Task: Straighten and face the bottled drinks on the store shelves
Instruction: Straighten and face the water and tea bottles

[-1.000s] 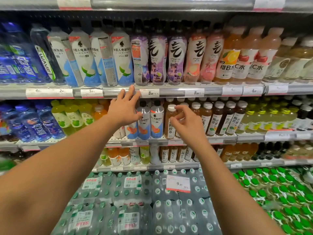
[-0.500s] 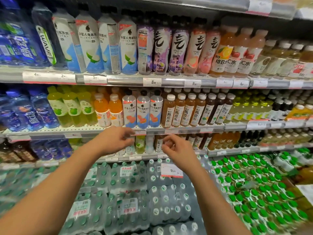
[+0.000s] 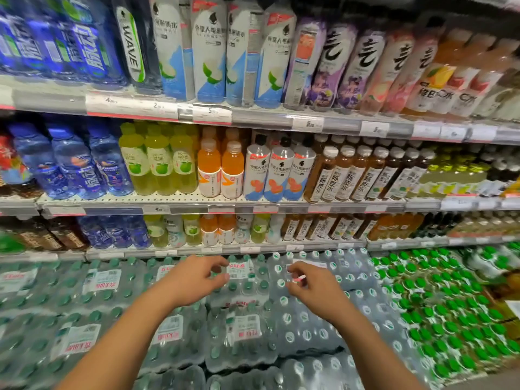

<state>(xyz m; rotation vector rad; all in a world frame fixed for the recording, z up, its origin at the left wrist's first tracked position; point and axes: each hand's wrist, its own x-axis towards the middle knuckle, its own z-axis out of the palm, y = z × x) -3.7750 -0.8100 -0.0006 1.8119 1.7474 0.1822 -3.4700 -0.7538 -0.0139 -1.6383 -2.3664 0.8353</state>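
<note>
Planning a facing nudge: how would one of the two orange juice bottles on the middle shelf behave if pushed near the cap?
The orange juice bottle stands tall and narrow, so a push near the cap would likely tip it; push low. It looks full, so probably fairly heavy for its size. The neighbouring orange bottle stands very close and would likely get bumped.

Middle shelf front row – three green apple bottles [image 3: 160, 164], two orange bottles [image 3: 220, 170], three white-label bottles [image 3: 278, 173]
</note>
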